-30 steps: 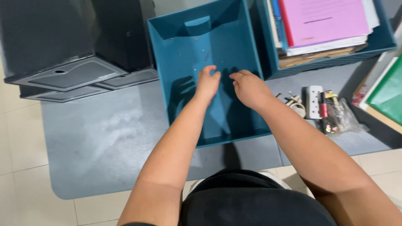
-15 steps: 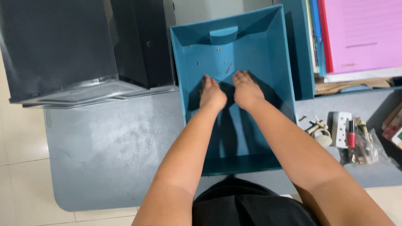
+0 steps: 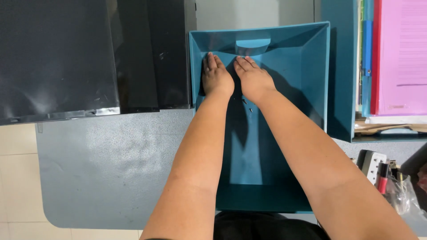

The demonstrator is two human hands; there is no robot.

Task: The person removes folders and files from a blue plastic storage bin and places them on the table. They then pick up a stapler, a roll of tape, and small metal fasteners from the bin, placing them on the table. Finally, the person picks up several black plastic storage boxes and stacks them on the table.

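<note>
Head view, looking straight down. Teal fabric bin (image 3: 307, 89) sits on a grey floor mat (image 3: 111, 164), its long axis running away from the person. Left hand (image 3: 215, 76) and right hand (image 3: 252, 78) lie flat, palms down, side by side on the bin floor near the far wall, fingers together, gripping nothing. Small loose bits (image 3: 247, 105) lie just behind the right wrist, nearer that hand. Black cabinet (image 3: 89, 58) stands left; a second bin with pink paper (image 3: 402, 58) right.
</note>
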